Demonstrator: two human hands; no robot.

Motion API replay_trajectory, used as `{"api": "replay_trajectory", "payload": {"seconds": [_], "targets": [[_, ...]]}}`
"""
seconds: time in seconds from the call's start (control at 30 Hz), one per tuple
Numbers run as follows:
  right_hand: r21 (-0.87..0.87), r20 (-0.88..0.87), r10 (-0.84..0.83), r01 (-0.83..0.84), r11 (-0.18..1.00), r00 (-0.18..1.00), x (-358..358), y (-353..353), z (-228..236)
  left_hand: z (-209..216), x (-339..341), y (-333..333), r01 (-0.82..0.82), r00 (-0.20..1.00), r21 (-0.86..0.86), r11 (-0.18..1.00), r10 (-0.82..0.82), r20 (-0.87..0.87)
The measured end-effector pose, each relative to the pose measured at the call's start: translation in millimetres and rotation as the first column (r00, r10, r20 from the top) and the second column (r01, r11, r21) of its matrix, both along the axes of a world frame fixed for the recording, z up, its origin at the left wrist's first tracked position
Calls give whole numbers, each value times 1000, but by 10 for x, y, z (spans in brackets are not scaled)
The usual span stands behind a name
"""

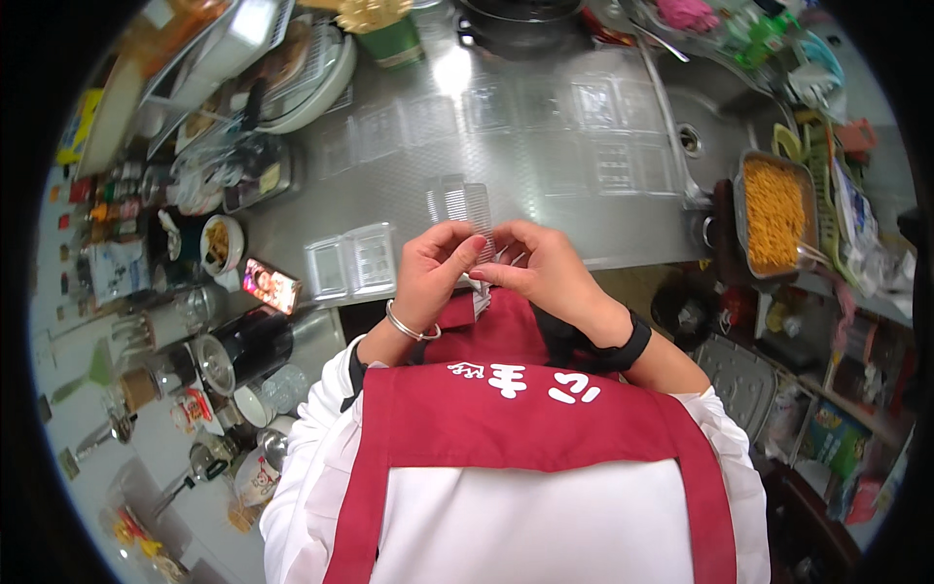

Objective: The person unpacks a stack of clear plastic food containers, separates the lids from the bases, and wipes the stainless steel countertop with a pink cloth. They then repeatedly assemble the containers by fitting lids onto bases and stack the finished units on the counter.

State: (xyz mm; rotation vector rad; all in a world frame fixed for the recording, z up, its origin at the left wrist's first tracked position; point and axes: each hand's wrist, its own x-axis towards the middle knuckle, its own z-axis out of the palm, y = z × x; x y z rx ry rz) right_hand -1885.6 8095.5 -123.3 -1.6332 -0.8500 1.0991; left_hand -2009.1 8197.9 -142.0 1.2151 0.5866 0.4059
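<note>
My left hand [438, 261], with a silver bangle at the wrist, and my right hand [547, 273], with a black band at the wrist, meet close to my body at the table's near edge. Between them is a clear ribbed plastic container [475, 206], its far end sticking out past my fingers. Both hands are closed on it, thumbs toward me; its lower part is hidden by my fingers. Left of my hands, an opened clear plastic box [350, 261] lies flat. More opened clear boxes [486, 107] are spread across the steel table [389, 190], some hard to make out against the metal.
A sink [715, 107] is at the right, beside a tray of yellow-orange shreds [775, 209]. A lit phone [271, 285] leans at the left, near a white bowl [222, 241]. Behind are a black pan [520, 15] and a green container of sticks [387, 37].
</note>
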Motion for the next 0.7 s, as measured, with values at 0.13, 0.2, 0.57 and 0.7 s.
{"api": "replay_trajectory", "payload": {"seconds": [0.13,0.2,0.57,0.7], "targets": [[-7,-170,-126,127,992,977,210,-328,-19,7,301,-170,144,989,-98,985,-147,-19],[-24,-244,-177,177,984,953,307,-458,-42,14,422,-250,176,983,-119,977,-180,-22],[-25,-428,-276,294,955,861,555,-780,-118,7,760,-516,232,972,-180,956,-236,3],[56,-255,-264,287,956,930,546,-778,-216,-86,794,-558,226,970,-154,962,-237,-56]]}}
